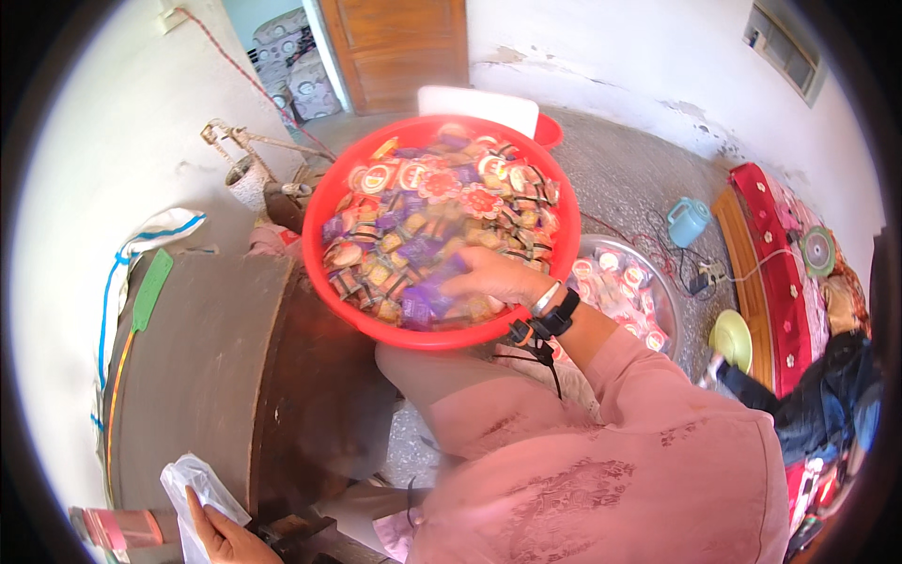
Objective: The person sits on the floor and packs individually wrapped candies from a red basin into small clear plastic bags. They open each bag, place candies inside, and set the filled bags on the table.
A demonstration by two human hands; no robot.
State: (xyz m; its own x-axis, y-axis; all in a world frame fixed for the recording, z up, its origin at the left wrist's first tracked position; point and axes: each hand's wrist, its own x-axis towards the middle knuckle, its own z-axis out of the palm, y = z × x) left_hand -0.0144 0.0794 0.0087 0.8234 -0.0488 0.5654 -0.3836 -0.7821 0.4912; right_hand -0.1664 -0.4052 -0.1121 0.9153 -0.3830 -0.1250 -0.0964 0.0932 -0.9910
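Observation:
My right hand (493, 275), blurred, reaches into a red plastic basin (423, 341) heaped with small wrapped sweets. Its fingertips are among purple-wrapped pieces (418, 310); motion hides whether they pinch any. Around them lie clear-wrapped pieces with dark bands and yellow labels (391, 273). Toward the far side of the heap are red scalloped packets (482, 201) and packets with round red-and-white labels (377, 178). At the lower left, my left hand (236, 539) holds a clear plastic bag (184, 474) beside the brown table. The bag looks flat.
A metal bowl (673, 303) of red-and-white packets stands on the floor at right. The brown table (204, 366) bears a green fly swatter (152, 289) and a pink-lidded jar (123, 529). A person in dark clothing (824, 395) is by the bed (764, 268). Cables (676, 261) cross the floor.

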